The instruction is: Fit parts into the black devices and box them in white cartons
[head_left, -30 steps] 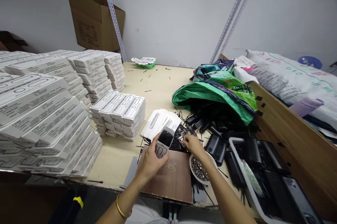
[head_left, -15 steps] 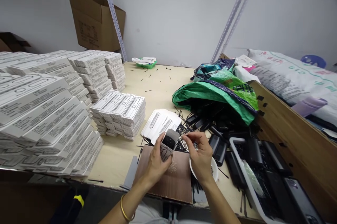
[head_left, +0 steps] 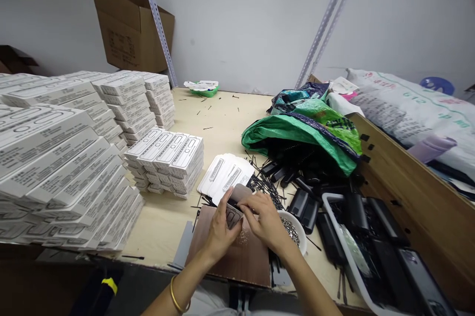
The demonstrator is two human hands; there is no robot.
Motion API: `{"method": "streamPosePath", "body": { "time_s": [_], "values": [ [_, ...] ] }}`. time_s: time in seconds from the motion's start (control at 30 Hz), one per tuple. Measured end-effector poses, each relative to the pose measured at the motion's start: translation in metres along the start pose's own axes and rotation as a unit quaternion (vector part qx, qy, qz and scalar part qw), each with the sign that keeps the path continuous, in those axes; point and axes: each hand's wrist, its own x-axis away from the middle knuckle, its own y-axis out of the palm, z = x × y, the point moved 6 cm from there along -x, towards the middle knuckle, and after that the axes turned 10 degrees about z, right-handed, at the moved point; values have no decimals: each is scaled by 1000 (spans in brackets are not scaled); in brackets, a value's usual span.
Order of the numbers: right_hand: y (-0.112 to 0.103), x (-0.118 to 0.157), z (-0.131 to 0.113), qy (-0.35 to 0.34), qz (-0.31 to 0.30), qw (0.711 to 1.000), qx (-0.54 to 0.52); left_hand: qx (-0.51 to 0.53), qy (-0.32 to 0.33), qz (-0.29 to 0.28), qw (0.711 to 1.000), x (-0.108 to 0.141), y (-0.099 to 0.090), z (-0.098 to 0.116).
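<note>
Your left hand (head_left: 222,229) grips a small gray phone (head_left: 237,202); your right hand (head_left: 265,222) pinches its top. Many white boxes (head_left: 67,158) are stacked; black parts (head_left: 356,217) wait.

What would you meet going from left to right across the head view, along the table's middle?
Big white box stacks → low box stack → white cards → green bag → white sack.

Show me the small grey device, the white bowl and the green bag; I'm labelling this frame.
small grey device (head_left: 237,196), head view, on its upper end above the fingers.
white bowl (head_left: 300,232), head view, on its right rim.
green bag (head_left: 297,130), head view, on its top fold.
</note>
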Motion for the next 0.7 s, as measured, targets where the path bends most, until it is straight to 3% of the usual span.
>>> {"method": "streamPosePath", "body": {
  "time_s": [0.1, 0.23, 0.43, 0.57, 0.7],
  "values": [
    [-6, -2, 20, 82, 117, 989, -46, 4, -17, -5, 1000, 2, -1, -2],
    [23, 11, 37, 194, 126, 962, -146, 16, -25, -41, 999, 3, 2, 1],
    [32, 26, 4, 89, 166, 976, -112, 117, -89, -47, 988, 0, 4, 6],
    [26, 32, 12, 120, 189, 969, -103, 100, -90, -59, 989, 0, 8, 9],
    [32, 42, 10, 30, 178, 979, -99, 96, -82, -48, 991, 4, 9, 5]
  ]
}}
